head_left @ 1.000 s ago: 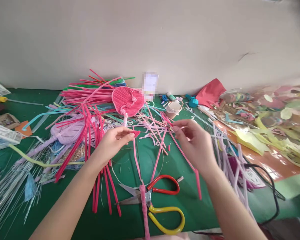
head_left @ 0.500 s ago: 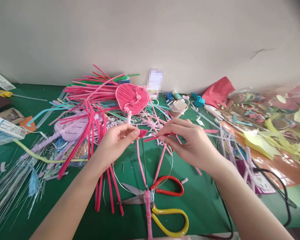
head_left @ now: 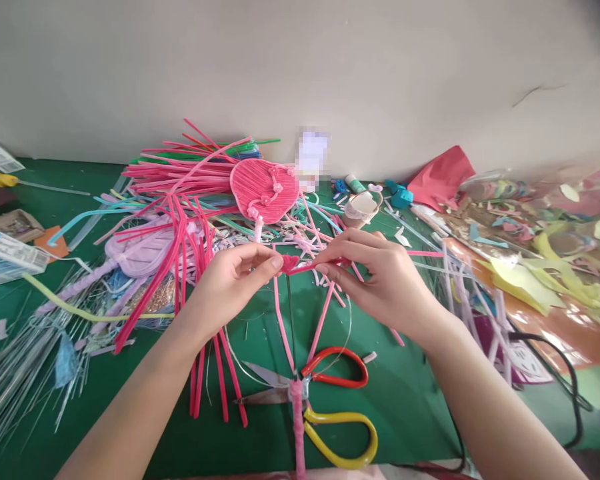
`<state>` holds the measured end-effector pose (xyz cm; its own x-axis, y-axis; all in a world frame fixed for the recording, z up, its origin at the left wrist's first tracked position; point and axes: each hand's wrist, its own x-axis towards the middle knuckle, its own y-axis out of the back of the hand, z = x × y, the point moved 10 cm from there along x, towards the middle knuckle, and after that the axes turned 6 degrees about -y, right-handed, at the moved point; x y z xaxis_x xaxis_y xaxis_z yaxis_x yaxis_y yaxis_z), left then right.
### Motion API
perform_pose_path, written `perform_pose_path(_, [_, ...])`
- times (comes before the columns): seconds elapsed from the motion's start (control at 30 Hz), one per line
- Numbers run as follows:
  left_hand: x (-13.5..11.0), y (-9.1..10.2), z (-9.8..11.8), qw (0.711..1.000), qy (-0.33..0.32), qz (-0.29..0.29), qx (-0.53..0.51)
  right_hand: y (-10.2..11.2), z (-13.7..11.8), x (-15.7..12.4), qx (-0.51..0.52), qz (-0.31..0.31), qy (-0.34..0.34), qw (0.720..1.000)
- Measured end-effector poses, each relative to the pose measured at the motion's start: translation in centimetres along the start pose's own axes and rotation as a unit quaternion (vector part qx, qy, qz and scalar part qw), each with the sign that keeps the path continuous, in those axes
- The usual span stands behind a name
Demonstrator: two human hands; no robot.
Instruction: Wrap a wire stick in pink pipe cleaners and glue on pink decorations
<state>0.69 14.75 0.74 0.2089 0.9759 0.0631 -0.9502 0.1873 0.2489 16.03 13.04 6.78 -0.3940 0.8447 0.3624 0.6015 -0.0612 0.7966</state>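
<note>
My left hand pinches a small folded piece of dark pink pipe cleaner between thumb and finger. From the right, my right hand grips a dark pink pipe cleaner, its end meeting the folded piece. The fingertips partly hide both. Below the hands lie open scissors with one red and one yellow handle. A pink wrapped stem rests across their pivot, and pale pink pipe cleaners rise from its top. Farther back sits a round pink fan shape with small flowers.
Pink pipe cleaners are heaped at the back left, beside a lilac fan shape and thin wires. A paper cup stands behind my right hand. Paper scraps and a black cable lie right.
The pipe cleaner in my right hand has moved left and now meets the folded piece in my left hand. The view has shifted slightly.
</note>
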Motion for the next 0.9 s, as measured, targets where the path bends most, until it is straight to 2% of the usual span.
perform_pose_path(0.63, [-0.01, -0.30, -0.03, 1.000, -0.002, -0.016, -0.012, -0.03, -0.05, 0.02, -0.027, 0.013, 0.002, 1.000])
perform_pose_path(0.9, [0.03, -0.51, 0.28, 1.000, -0.009, -0.021, 0.021, 0.14, -0.32, 0.13, -0.027, 0.014, 0.011, 0.999])
